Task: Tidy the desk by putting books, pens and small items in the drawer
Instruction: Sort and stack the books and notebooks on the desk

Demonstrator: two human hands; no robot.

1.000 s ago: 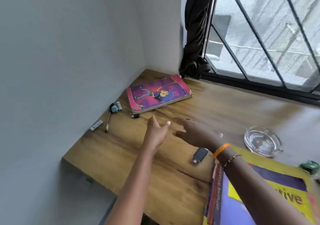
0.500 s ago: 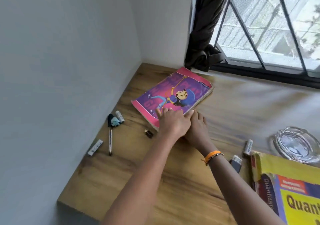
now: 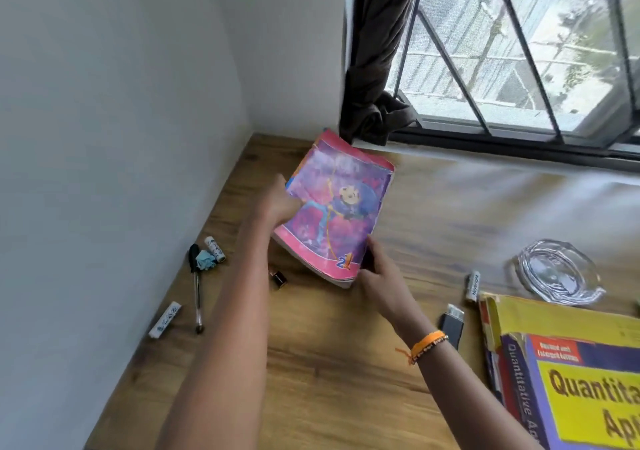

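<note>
Fingers of left hand (image 3: pixel 277 203) closed on pink book (image 3: pixel 337 214) edge; right hand (image 3: pixel 379 276) grips near corner.

white walls (image 3: pixel 121 103) | barred window (image 3: pixel 519 51) | dark curtain (image 3: pixel 374 68) | wooden desk (image 3: pixel 329 380)

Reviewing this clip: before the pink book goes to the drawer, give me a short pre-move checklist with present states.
1. Both hands on pink book: left hand at its left edge, right hand at the lower corner: ok.
2. Book lifted off the desk: ok.
3. Drawer in view and open: cannot tell.
4. Glass ashtray apart from the book: ok.
5. Pen and yellow book put away: not ok.
</note>
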